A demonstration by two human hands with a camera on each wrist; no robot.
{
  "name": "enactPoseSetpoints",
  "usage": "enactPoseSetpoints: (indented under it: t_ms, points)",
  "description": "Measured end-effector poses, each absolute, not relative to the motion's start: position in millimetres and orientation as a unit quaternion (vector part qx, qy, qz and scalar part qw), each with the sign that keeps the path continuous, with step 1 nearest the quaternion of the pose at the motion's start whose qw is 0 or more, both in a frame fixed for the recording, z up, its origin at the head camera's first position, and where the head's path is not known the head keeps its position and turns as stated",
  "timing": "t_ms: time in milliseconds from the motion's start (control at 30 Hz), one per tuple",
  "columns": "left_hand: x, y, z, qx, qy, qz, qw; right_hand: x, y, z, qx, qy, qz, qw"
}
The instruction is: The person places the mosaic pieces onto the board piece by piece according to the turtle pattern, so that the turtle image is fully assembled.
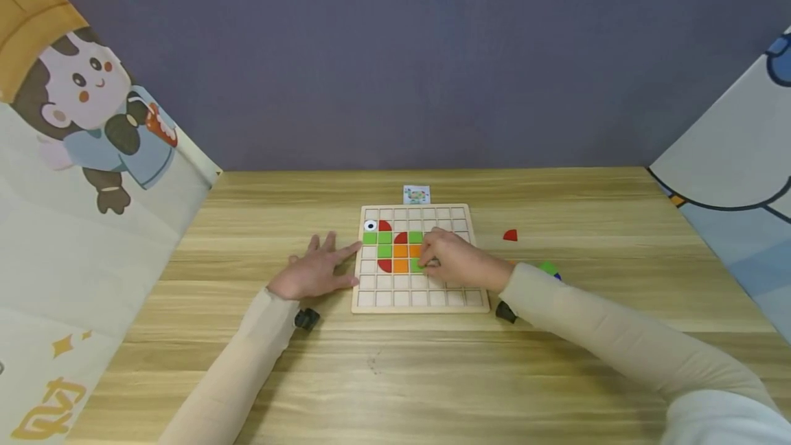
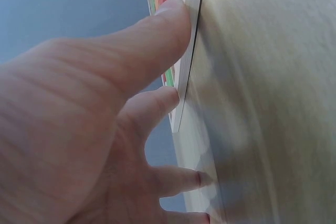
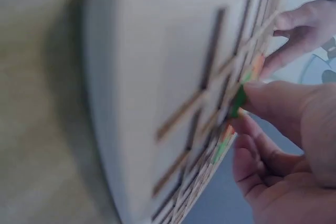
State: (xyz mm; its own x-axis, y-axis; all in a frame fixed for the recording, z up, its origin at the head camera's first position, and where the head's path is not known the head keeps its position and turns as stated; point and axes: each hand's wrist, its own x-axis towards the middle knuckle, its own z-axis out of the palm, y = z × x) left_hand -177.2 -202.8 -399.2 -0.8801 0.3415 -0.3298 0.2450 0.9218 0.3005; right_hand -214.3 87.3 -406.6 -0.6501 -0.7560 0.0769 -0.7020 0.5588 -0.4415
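A wooden grid board (image 1: 420, 310) lies on the table, with green, orange and red pieces in its cells and a white eye tile (image 1: 370, 225) near its upper left corner. Spread fingers of my left hand (image 1: 314, 273) touch the board's left edge; in the left wrist view the thumb (image 2: 173, 27) rests against the rim. Over the middle of the grid, my right hand (image 1: 457, 259) pinches a green piece (image 3: 239, 100) between thumb and finger, beside the orange squares (image 1: 401, 266). The fingers partly hide this piece, so its full shape cannot be told.
A small picture card (image 1: 417, 194) lies just behind the board. To the right are a loose red quarter-circle piece (image 1: 510, 235) and a green piece (image 1: 549, 268) with blue beside it, partly hidden by the right sleeve. A dark wall (image 1: 432, 88) stands behind the table.
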Motion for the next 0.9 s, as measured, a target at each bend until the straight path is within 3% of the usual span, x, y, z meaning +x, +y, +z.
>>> enactPoseSetpoints:
  t_ms: [433,900]
  points:
    - [-178.7,-202.3,-399.8,0.151,0.961,0.123,0.196,-213.8,108.9,-407.7,-0.424,0.877,-0.227,0.027]
    - [-177.6,-201.2,-399.3,0.147,0.962,0.124,0.195,-234.0,209.4,-396.6,-0.306,0.924,-0.228,0.008]
